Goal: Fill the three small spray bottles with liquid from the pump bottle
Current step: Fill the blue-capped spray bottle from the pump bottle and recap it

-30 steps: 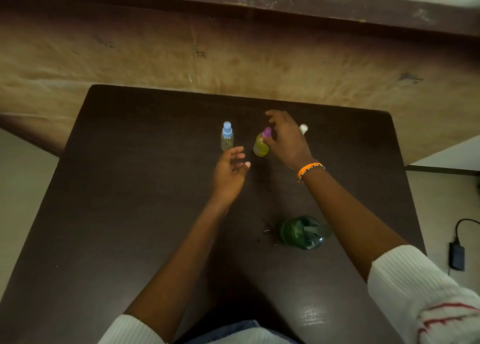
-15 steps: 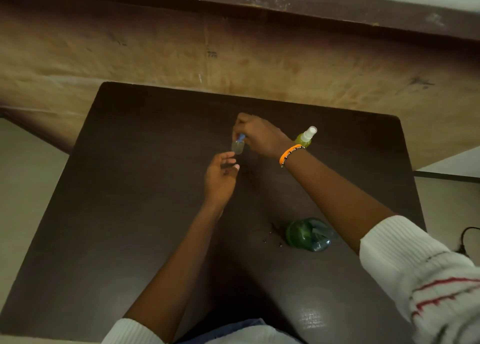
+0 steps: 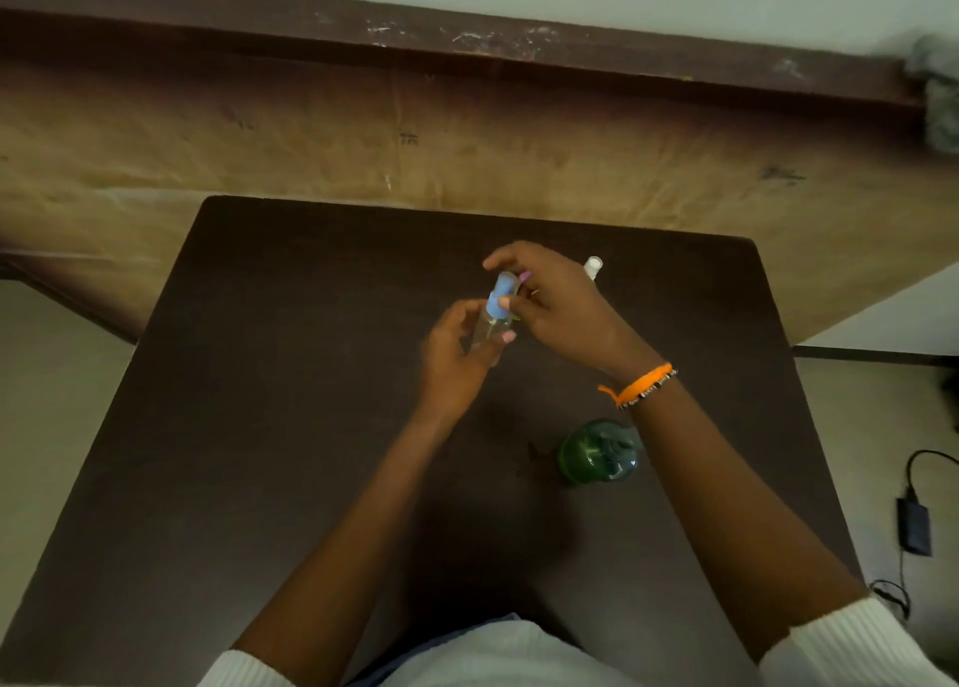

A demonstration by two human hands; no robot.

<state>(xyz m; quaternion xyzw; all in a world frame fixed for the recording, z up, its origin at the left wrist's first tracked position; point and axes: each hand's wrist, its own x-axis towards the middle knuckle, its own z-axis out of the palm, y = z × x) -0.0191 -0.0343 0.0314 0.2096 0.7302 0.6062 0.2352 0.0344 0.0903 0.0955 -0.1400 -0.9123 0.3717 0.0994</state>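
A small clear spray bottle with a blue cap is held above the middle of the dark table. My left hand grips its clear body from below. My right hand pinches the blue cap with thumb and fingers. Behind my right hand the white top of a second spray bottle sticks out. A sliver of the purple-capped bottle shows between my right fingers, mostly hidden. The green pump bottle stands near my right forearm.
A brown wall panel runs behind the table's far edge. On the floor at the right lies a black charger with its cable. My white sleeves sit at the bottom of the view.
My right hand moved from the purple-capped bottle to the blue-capped one and lifted it toward me. My left hand closed around its body.
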